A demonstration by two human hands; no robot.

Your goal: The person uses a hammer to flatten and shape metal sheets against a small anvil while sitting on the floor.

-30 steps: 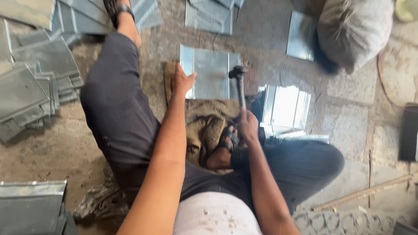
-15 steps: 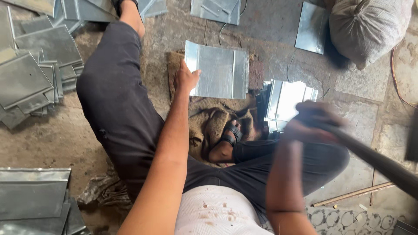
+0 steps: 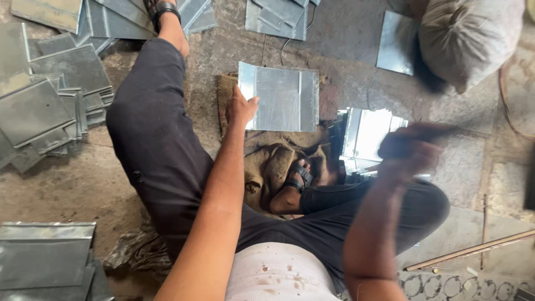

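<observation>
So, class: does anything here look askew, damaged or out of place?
The metal sheets at the far left lie in a jumbled, overlapping pile. The left hand steadies a flat sheet lying square on sacking. Nothing looks damaged.

Grey metal sheets (image 3: 50,106) stacked on floor; more sheets (image 3: 44,259) (near corner); bulging sack (image 3: 468,39); wooden stick (image 3: 473,251) lay apart.

L hand (image 3: 241,107) flat on metal sheet (image 3: 281,98) edge; R hand (image 3: 409,149) blurred, gripping dark handle (image 3: 446,131), raised.
</observation>
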